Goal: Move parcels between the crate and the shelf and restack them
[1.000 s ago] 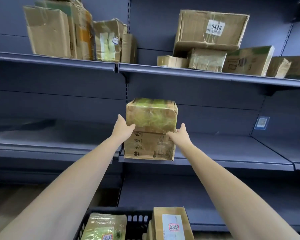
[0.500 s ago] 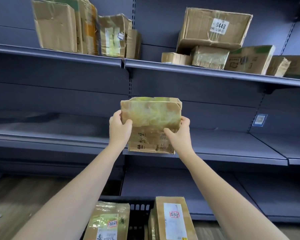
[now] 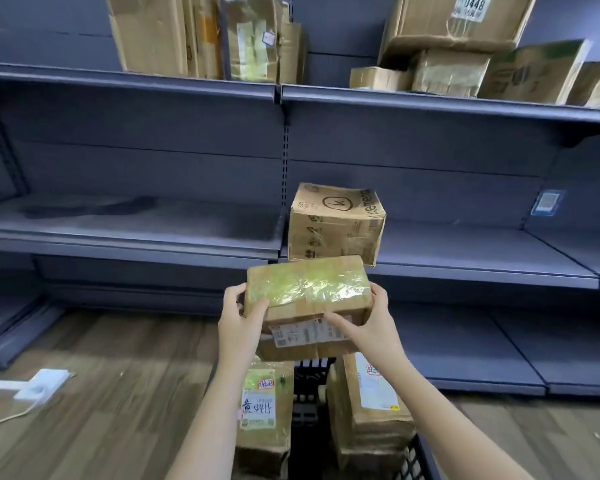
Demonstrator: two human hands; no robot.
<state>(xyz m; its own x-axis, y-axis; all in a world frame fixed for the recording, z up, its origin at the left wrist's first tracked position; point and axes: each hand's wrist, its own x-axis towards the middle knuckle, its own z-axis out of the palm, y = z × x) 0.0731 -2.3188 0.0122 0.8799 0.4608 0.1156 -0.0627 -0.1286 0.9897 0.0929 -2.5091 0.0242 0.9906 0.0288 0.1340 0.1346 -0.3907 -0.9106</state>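
Grey shelving point(image 3: 430, 271), wood floor; one parcel held mid-air in front of the middle shelf.
Left hand point(image 3: 238, 320) and right hand point(image 3: 371, 327) curl fingers round the taped box point(image 3: 309, 296) ends. Likely mid-transfer; next needs a flat setting-down. One box point(image 3: 336, 223) on shelf behind, two parcels in crate point(image 3: 413, 459).

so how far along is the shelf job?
Done: one printed box sits on the middle shelf. In hand: left hand and right hand grip a taped box below that shelf. Left: at least two parcels in the black basket.
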